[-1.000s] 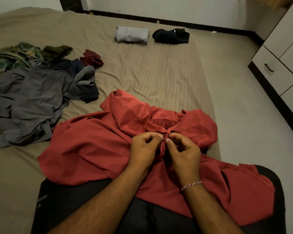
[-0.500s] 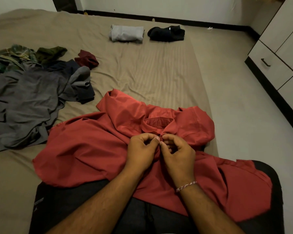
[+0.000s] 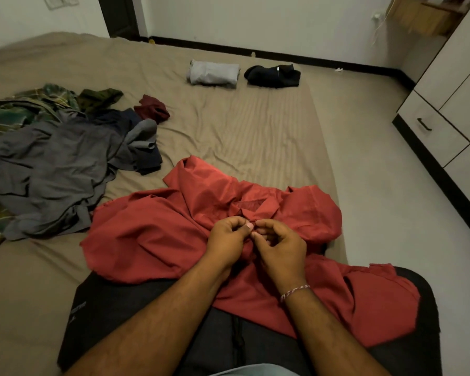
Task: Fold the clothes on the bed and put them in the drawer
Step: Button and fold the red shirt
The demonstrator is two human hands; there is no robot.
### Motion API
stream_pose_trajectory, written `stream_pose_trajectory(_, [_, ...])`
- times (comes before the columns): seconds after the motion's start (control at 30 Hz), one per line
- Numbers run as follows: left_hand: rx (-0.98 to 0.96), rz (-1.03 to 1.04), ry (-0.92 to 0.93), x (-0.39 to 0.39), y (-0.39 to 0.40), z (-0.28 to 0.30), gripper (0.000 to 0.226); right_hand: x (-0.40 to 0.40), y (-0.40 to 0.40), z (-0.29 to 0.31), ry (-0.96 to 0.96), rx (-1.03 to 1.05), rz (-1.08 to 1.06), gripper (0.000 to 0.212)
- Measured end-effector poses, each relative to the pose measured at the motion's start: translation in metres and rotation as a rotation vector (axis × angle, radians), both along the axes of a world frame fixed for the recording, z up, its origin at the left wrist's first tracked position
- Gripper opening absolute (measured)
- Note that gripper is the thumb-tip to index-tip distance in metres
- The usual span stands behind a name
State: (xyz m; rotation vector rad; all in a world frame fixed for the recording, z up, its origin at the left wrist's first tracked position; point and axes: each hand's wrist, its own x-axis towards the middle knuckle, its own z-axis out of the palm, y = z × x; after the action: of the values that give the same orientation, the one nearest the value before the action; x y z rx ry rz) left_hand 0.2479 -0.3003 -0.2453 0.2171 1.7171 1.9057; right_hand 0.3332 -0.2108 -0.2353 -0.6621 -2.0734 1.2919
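We are sitting on the bed (image 3: 242,137) in dark trousers (image 3: 136,308); the white print on the left leg is too blurred to read. Both forearms are reaching forward. Our left hand (image 3: 229,240) and right hand (image 3: 278,244) are pinching the red shirt (image 3: 152,240) just below its collar, fingers curled, thumbs meeting. Unfolded clothes (image 3: 52,169) are lying at left. Farther off, a folded grey garment (image 3: 214,73) and a folded black garment (image 3: 273,76) are sitting side by side. The drawer (image 3: 432,131) is standing at right.

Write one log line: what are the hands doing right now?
left hand: pinches crumpled red collared shirt below collar | right hand: pinches same spot | folded grey garment, folded black garment: far on tan bed
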Motion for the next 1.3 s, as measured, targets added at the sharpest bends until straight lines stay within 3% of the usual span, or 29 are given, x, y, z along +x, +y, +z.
stream_pose_trajectory(0.17, [-0.096, -0.014, 0.242, -0.005, -0.003, 0.005, 0.024, 0.000, 0.004, 0.009, -0.029, -0.023, 0.012, 0.035])
stream_pose_trajectory(0.33, [-0.287, 0.040, 0.610, -0.002, 0.002, 0.009, 0.025, 0.000, 0.005, 0.010, -0.042, 0.098, -0.041, 0.018])
stream_pose_trajectory(0.47, [-0.277, 0.110, 0.608, 0.004, 0.000, 0.009, 0.017, 0.005, 0.005, 0.007, -0.029, 0.110, -0.069, 0.014])
stream_pose_trajectory(0.6, [-0.267, 0.101, 0.581, 0.011, 0.000, 0.012, 0.016, 0.007, 0.008, 0.004, -0.033, -0.098, -0.124, 0.014])
stream_pose_trajectory(0.77, [-0.258, 0.066, 0.718, 0.017, 0.001, 0.017, 0.024, 0.007, 0.013, -0.005, -0.011, -0.400, -0.127, 0.012])
stream_pose_trajectory(1.07, [-0.300, 0.080, 0.836, 0.017, -0.004, 0.022, 0.014, 0.005, 0.017, 0.011, -0.011, -0.440, -0.041, 0.021])
stream_pose_trajectory(1.3, [-0.355, 0.145, 0.931, 0.018, -0.001, 0.023, 0.003, 0.004, 0.015, 0.019, -0.006, -0.372, -0.074, 0.012])
